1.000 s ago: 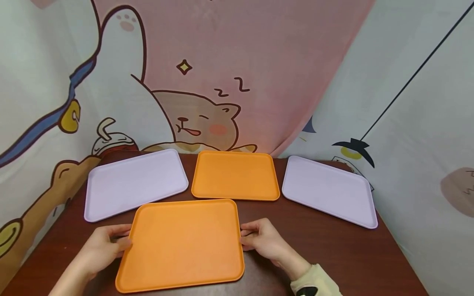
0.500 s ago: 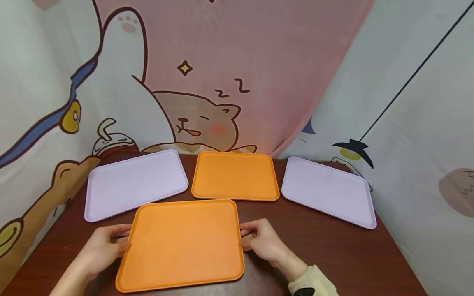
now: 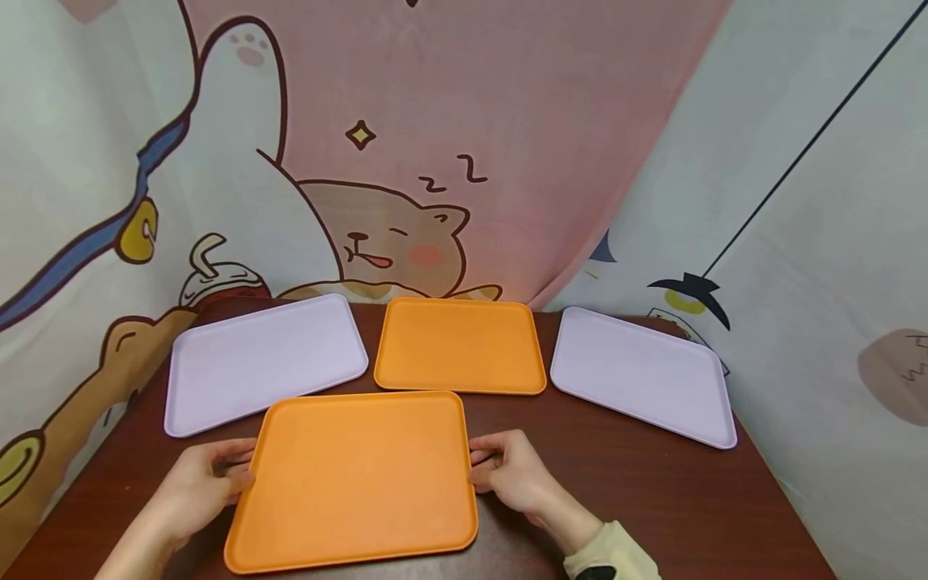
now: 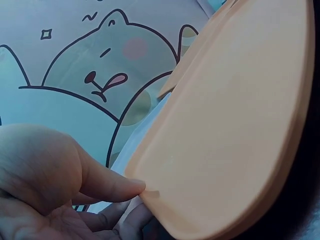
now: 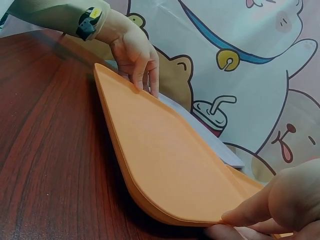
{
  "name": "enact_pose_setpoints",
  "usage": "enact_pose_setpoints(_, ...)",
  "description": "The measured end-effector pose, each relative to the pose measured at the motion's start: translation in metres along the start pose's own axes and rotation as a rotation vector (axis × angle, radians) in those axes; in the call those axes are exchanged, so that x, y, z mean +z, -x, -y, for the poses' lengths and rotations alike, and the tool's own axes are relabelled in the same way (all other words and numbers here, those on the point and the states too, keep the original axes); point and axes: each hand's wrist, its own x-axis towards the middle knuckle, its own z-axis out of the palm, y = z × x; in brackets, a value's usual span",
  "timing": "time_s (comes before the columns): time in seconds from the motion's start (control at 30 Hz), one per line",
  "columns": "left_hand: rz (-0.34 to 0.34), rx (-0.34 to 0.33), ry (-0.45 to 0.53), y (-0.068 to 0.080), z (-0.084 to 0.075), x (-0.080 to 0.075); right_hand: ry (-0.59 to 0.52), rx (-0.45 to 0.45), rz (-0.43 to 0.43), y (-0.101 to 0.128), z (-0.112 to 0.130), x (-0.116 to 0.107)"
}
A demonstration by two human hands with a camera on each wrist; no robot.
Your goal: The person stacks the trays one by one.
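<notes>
In the head view, an orange rectangular tray (image 3: 355,483) with a low rim lies between my two hands at the front of the table. My left hand (image 3: 192,491) pinches its left edge, thumb on the rim and other fingers lower down, as the left wrist view also shows on that tray (image 4: 225,125). At the opposite edge, my right hand (image 3: 515,475) grips the tray with its thumb on the rim and fingers partly hidden under it. Dark shadow lies below the tray (image 5: 155,155) in the right wrist view; whether it touches the table I cannot tell.
Behind stands a row of a pale lilac tray (image 3: 268,362), a second orange tray (image 3: 461,346) and another lilac tray (image 3: 645,374). All lie on the dark brown wooden table (image 3: 652,499). Printed curtains (image 3: 544,145) hang along the table's back and sides.
</notes>
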Motion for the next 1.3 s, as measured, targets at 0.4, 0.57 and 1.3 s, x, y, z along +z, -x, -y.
enact_pose_setpoints(0.4,0.000,-0.006,-0.005,0.002,-0.003,-0.003,-0.020,0.003,-0.005,0.003,0.002,0.002)
enact_pose_setpoints(0.57,0.001,-0.008,-0.004,0.004,-0.005,-0.003,-0.019,0.005,-0.007,0.005,0.004,0.002)
enact_pose_setpoints(1.3,0.004,0.042,0.035,0.014,-0.031,0.004,-0.060,-0.022,-0.050,0.017,0.024,-0.025)
